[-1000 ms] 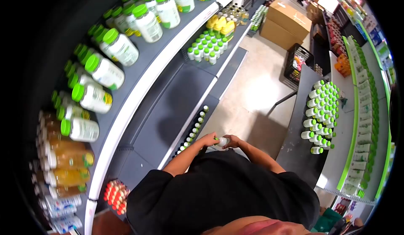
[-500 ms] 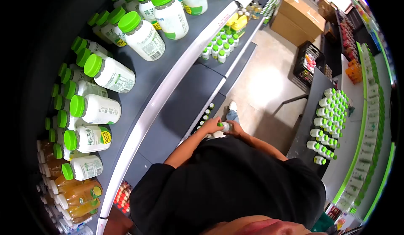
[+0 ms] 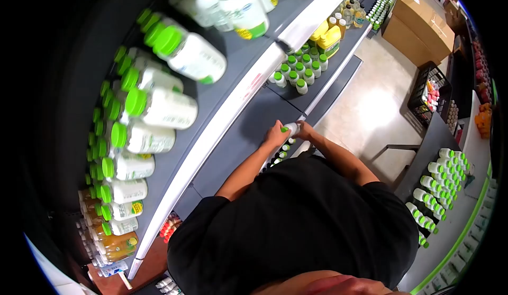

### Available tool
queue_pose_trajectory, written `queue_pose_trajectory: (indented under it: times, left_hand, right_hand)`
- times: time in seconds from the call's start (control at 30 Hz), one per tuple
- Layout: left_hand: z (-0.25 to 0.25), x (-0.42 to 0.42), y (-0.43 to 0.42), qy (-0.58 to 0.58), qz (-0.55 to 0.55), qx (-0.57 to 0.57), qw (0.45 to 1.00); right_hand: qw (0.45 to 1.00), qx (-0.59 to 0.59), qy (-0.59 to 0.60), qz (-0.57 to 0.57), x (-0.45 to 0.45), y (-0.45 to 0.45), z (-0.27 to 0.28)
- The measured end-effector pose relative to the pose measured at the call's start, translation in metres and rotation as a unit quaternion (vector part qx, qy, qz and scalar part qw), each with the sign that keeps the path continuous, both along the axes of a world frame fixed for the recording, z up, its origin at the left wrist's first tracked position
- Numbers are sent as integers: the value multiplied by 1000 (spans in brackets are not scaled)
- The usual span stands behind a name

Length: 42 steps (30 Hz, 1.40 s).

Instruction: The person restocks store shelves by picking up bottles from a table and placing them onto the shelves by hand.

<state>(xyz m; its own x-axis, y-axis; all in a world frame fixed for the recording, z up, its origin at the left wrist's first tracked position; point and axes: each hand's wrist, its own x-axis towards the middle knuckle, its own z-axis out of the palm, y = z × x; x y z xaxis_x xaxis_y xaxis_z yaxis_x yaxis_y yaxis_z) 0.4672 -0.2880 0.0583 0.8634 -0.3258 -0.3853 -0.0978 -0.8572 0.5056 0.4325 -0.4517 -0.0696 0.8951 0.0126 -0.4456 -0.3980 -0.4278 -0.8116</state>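
Note:
A small white bottle with a green cap (image 3: 292, 129) lies tilted between my two hands, over the front edge of the lower grey shelf (image 3: 254, 116). My left hand (image 3: 276, 135) is closed around its cap end. My right hand (image 3: 304, 130) is closed on the other end; its fingers are partly hidden. Just below my hands, more green-capped bottles (image 3: 280, 155) show in a row, partly covered by my arms and shirt. Farther along the lower shelf stands a block of similar bottles (image 3: 300, 68).
On the left, an upper shelf (image 3: 233, 91) holds many green-capped white bottles. Yellow jugs (image 3: 329, 40) stand behind the lower block. On the right are a dark table (image 3: 423, 160) with rows of bottles, a black crate (image 3: 429, 94) and a cardboard box (image 3: 418, 28).
My hands and the bottle have moved forward, from beside my body to the lower shelf's edge. The whole view has shifted with my head. Both hands still hold the bottle.

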Motion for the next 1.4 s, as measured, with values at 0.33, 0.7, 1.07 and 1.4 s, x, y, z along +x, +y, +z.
queue_pose_trajectory:
  times: [0.33, 0.7, 1.07, 1.4]
  left_hand:
    - [-29, 68, -68, -15, 51, 122, 991]
    - [-33, 148, -118, -49, 81, 116, 989]
    - [-64, 168, -151, -64, 151, 91, 982]
    - [-77, 134, -143, -84, 186, -38, 978]
  right_hand:
    - [874, 374, 253, -178, 69, -15, 14]
    - [797, 462, 183, -343, 139, -39, 43]
    - [759, 578, 185, -236, 95, -91, 30]
    - [789, 451, 204, -363, -72, -149, -48]
